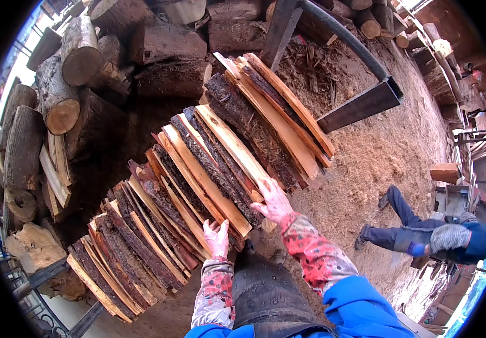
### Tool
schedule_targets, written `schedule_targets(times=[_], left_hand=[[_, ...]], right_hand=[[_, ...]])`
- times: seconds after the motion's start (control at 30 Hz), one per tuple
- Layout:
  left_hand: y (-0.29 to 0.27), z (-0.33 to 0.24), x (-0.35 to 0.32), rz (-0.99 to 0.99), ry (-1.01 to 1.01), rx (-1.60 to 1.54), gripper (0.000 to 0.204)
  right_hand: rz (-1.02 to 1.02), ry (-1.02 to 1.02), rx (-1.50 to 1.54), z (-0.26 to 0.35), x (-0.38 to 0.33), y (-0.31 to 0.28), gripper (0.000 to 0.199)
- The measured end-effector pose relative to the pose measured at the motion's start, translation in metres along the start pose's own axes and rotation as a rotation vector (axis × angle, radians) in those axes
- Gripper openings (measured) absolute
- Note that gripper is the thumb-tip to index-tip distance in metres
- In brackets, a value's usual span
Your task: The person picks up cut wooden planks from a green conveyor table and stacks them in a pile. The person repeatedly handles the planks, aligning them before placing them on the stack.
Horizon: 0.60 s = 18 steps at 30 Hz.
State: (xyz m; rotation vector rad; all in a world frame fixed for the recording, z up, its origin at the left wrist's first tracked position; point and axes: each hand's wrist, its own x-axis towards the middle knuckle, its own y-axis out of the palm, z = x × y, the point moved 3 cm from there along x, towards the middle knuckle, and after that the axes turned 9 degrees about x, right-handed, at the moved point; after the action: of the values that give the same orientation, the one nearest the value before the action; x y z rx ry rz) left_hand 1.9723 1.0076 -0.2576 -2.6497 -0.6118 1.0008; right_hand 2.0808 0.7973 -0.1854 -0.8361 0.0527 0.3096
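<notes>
A long row of split wooden slabs (189,186), many with rough bark, leans packed on edge across a dark metal rack (361,104). My left hand (216,239) touches the near ends of the middle slabs, its fingers apart. To its right, my right hand (274,200) is closed around the near end of a pale slab (232,143), with the thumb on one side and fingers on the other. Patterned red and grey sleeves cover both forearms, under blue upper sleeves.
Cut logs (79,50) are piled high beyond the rack and at the left. Sawdust (378,169) covers the ground on the right. Another person (446,234) in dark clothes is farther off at the right. A reddish wood block (446,172) lies near the right rim.
</notes>
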Motion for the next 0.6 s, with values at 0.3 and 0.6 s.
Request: schedule_targets(times=[0.3, 0.6], left_hand=[[-0.018, 0.030, -0.029, 0.323, -0.101, 0.209, 0.050], [-0.002, 0.059, -0.095, 0.536, -0.143, 0.316, 0.044]], right_hand=[[0.112, 0.402, 0.100, -0.051, -0.225, 0.023, 0.058], [0.178, 0.800, 0.340, -0.073, -0.362, 0.046, 0.055]])
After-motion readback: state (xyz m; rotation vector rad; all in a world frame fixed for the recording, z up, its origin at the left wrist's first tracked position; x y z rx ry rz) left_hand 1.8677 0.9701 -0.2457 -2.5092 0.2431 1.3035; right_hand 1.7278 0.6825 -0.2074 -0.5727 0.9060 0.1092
